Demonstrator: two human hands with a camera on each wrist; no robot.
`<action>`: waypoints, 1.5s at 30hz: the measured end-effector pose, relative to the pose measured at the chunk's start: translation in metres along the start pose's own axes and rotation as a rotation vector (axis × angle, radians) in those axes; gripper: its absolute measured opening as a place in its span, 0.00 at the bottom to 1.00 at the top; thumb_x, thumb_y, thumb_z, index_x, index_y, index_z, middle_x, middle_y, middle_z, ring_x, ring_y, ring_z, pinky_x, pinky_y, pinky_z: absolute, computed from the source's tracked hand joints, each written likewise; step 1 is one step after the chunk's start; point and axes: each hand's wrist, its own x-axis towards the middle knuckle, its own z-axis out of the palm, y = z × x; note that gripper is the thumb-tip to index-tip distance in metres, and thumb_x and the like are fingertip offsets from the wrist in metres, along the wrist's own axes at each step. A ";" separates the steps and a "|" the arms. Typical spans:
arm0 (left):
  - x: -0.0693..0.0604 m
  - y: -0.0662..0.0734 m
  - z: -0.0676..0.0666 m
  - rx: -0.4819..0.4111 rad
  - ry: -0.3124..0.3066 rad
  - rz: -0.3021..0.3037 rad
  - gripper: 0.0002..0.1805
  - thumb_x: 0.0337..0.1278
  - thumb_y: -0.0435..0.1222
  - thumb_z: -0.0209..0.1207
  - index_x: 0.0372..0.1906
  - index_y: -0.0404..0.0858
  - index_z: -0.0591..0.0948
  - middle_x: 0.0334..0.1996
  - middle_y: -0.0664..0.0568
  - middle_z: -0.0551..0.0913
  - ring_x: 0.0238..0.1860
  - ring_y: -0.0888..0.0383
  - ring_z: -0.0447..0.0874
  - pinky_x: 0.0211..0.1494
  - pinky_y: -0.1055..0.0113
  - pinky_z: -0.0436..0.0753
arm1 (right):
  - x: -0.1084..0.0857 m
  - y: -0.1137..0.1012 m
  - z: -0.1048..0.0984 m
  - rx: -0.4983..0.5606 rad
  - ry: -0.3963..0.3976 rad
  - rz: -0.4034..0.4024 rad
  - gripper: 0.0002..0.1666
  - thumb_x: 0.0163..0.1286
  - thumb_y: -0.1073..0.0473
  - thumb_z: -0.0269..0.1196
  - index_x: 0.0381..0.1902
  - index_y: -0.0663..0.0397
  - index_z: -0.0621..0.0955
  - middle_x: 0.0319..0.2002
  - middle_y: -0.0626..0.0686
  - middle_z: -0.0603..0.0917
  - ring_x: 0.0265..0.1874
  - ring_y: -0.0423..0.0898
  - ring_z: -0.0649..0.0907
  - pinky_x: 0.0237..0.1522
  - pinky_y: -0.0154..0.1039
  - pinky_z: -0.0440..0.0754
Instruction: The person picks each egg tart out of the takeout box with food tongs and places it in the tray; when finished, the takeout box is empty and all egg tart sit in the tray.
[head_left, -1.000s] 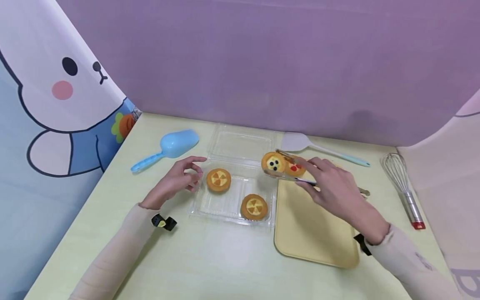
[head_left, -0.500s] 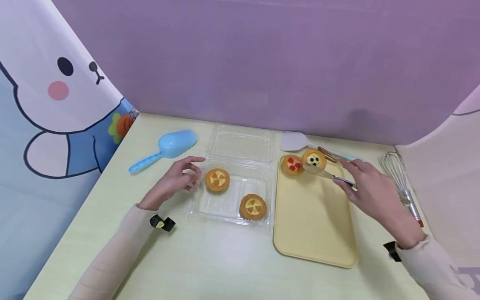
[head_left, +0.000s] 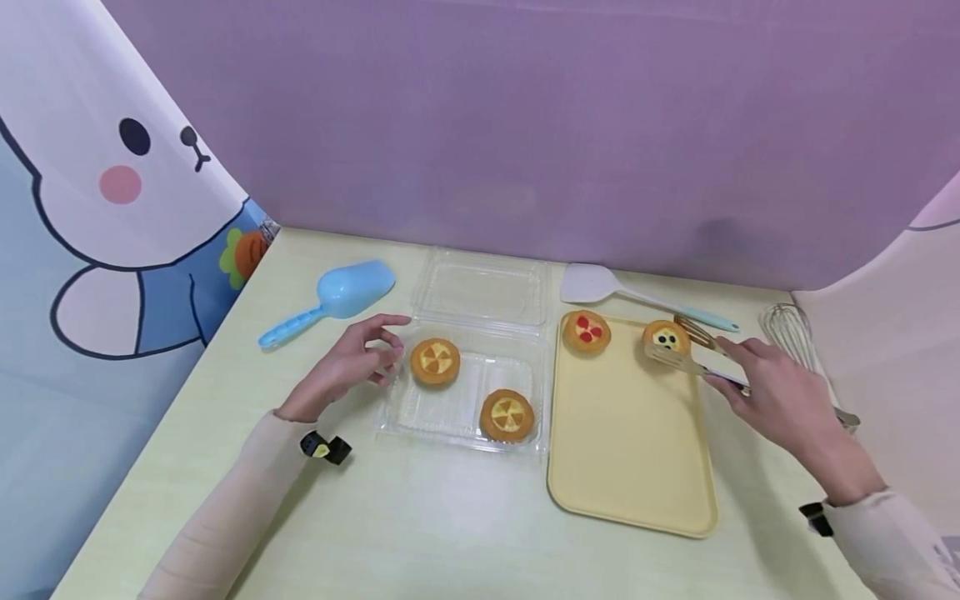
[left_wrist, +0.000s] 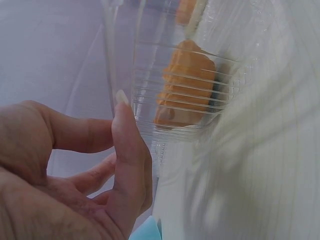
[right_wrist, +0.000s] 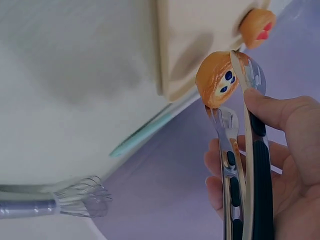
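Note:
The right hand (head_left: 780, 396) grips metal tongs (right_wrist: 250, 165), whose tips hold a blueberry-dotted tart (head_left: 666, 337) at the upper right of the yellow tray (head_left: 630, 450). A red-topped tart (head_left: 587, 332) sits in the tray's upper left corner. Two tarts with wedge-patterned tops, one upper left (head_left: 435, 362) and one lower right (head_left: 507, 415), lie in the clear hinged container (head_left: 468, 437). At the container's left edge the left hand (head_left: 348, 367) pinches its thin wall between thumb and fingers, as the left wrist view shows.
A blue scoop (head_left: 352, 288) lies left of the container's raised or folded-back lid (head_left: 483, 287). Behind the tray lies a white spatula (head_left: 591, 283) with a pale green handle. A whisk (head_left: 791, 333) is at the far right, partly behind the right hand. A purple backdrop rises behind the table.
The right hand has moved right with the tongs and the blueberry-dotted tart, from beside the container's right edge to the tray's right side, away from the red-topped tart. The left hand has stayed.

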 end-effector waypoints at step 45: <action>0.000 0.001 -0.002 -0.017 -0.005 -0.013 0.35 0.67 0.23 0.51 0.78 0.40 0.65 0.50 0.38 0.74 0.28 0.55 0.79 0.30 0.66 0.86 | -0.007 0.005 0.017 0.003 0.036 0.009 0.37 0.65 0.50 0.73 0.67 0.62 0.77 0.51 0.72 0.83 0.36 0.69 0.84 0.18 0.60 0.78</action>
